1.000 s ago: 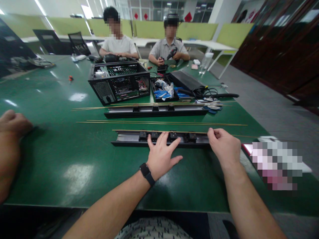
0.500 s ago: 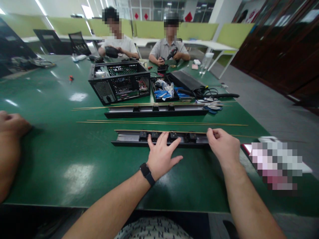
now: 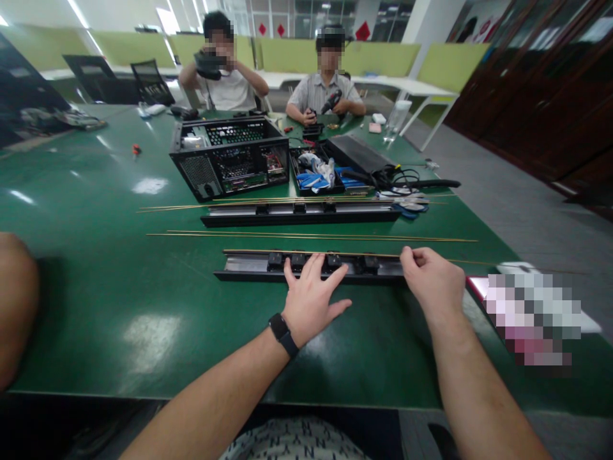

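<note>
Across the front of the table lies a black channel rail point(image 3: 249, 264) with a silvery inner face and several small black blocks point(image 3: 370, 263) inside it. My left hand point(image 3: 312, 300) rests on the rail with fingers spread, fingertips at the blocks and the far edge. A long thin brass rod point(image 3: 460, 260) runs along that far edge and sticks out to the right. At the rail's right end my right hand point(image 3: 431, 275) pinches the rod between thumb and forefinger, its other fingers curled. Two more brass rods point(image 3: 306, 236) lie just behind the rail.
Farther back are a second black rail point(image 3: 297, 217) with rods along it, an open computer case point(image 3: 230, 160), a tray point(image 3: 297, 185) holding gloves, and cables. A red-edged item point(image 3: 483, 300) lies at right. Two people sit opposite; another person's arm point(image 3: 14, 306) is at left.
My right hand has shifted slightly right along the rod; my left hand stays put. One person opposite has raised a dark object. The neighbouring arm at left has drawn back.
</note>
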Motion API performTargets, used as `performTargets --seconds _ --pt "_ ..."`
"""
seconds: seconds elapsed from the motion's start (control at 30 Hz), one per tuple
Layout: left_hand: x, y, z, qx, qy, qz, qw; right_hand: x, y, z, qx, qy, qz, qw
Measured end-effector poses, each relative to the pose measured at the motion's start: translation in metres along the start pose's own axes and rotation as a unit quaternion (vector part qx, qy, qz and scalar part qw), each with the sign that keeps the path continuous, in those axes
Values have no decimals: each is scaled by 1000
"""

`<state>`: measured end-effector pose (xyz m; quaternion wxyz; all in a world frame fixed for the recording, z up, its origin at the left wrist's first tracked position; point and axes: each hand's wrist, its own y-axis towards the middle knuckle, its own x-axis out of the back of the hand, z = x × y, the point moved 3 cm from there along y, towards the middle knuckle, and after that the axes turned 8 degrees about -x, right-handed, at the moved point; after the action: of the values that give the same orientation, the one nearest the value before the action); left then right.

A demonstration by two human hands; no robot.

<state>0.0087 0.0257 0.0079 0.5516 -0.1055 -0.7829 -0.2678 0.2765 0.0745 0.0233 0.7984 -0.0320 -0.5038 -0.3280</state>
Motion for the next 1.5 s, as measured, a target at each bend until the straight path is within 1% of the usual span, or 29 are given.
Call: performTargets --seconds 0.2,0.47,0.77,0.93,1.03,1.3,1.5 --pt "0 0 0 1 2 0 1000 0 -1 3 -7 -16 22 1000" --pt "-1 0 0 -2 0 -3 1000 1 2 -1 -11 -25 -1 1000" --pt "0 0 0 1 -1 1 1000 -2 -4 5 21 13 21 999" --pt "-1 0 0 0 1 0 1000 0 0 0 -3 -14 3 1000" --pt "-1 0 1 -1 0 -2 1000 0 2 -1 -16 -22 5 1000" --pt "-1 0 0 0 2 -4 1000 -1 -2 4 12 -5 14 1000" --pt "-1 1 0 1 3 -1 1000 0 0 1 -6 -15 7 1000"
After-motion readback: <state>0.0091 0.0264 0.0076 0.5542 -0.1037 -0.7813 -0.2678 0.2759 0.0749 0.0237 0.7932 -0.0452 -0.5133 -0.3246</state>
